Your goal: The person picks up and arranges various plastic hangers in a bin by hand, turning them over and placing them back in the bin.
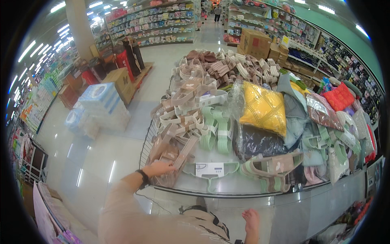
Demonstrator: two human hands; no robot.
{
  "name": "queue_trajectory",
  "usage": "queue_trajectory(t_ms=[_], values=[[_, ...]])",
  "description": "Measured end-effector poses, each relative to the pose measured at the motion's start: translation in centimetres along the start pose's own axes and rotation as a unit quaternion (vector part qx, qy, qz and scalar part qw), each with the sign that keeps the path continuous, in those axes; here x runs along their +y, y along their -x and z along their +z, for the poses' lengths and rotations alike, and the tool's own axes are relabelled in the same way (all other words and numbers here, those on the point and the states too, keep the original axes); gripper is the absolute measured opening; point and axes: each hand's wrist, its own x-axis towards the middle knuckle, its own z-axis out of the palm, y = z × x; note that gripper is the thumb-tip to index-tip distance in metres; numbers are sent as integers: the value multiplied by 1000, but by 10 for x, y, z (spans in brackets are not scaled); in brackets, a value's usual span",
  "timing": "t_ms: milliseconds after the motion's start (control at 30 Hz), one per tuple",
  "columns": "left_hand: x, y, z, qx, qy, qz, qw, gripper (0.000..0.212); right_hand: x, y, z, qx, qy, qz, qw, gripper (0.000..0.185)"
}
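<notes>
My left hand (160,168) reaches onto a bundle of brown plastic hangers (181,157) at the near left corner of the display bin; whether its fingers close on them is unclear. My right hand (251,215) hangs low in front of the bin, touching nothing visible. Between the two lies a green hanger bundle with a white label (209,170), near the bin's front edge. Mixed green and brown hangers in a brown card sleeve (281,164) lie to its right. Farther in are upright green hanger bundles (224,134) and a yellow cushion in clear plastic (264,108).
Heaped brown and cream hangers (225,68) fill the far bin. Plastic-wrapped packs (100,105) and a cardboard box (118,84) stand on the floor at left. Bagged textiles, including a red one (338,96), pile up at right. A person (217,13) stands in the far aisle.
</notes>
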Motion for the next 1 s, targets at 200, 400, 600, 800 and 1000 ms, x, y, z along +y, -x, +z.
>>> queue_trajectory(t_ms=[200,400,600,800,1000], values=[[38,12,-33,2,-88,0,996,69,55,60,-11,13,-52,-9,999,14],[20,15,-12,63,-91,27,993,44,105,137,-19,66,-73,7,995,17],[13,14,-12,47,-40,18,998,49,108,154,-4,92,-39,6,995,19],[-13,14,5,85,-23,52,995,50,93,81,108,-102,32,3,994,20],[-5,17,-16,55,20,45,997,48,109,-29,337,-292,199,6,935,32]])
